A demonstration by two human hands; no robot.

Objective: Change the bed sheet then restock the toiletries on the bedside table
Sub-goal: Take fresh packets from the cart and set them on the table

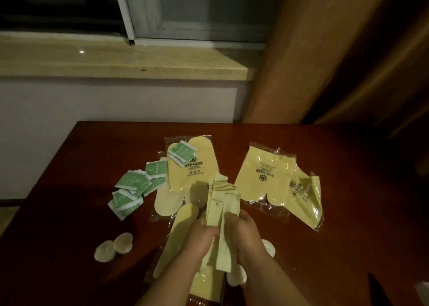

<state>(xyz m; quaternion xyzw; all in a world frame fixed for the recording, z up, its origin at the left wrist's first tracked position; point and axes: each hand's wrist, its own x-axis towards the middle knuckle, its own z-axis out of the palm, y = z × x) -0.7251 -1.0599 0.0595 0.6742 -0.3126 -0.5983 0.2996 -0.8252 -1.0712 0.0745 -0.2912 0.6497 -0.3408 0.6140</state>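
Sorting the toiletries on the bedside table [81,178], both hands busy

Left hand [199,238] and right hand [243,233] are both curled around a bunch of long pale-yellow packets [220,203], holding them upright just above the table. Green sachets [132,189], yellow wrapped pouches [262,178] and round soaps [113,246] lie scattered around. My guess: the packets are fanning out at the top, so a loose grip could let one slide out and knock the piles into a bigger mess.

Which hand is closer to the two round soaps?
Left. The left hand grips the long packets just right of the round soaps; the right hand holds them farther right.
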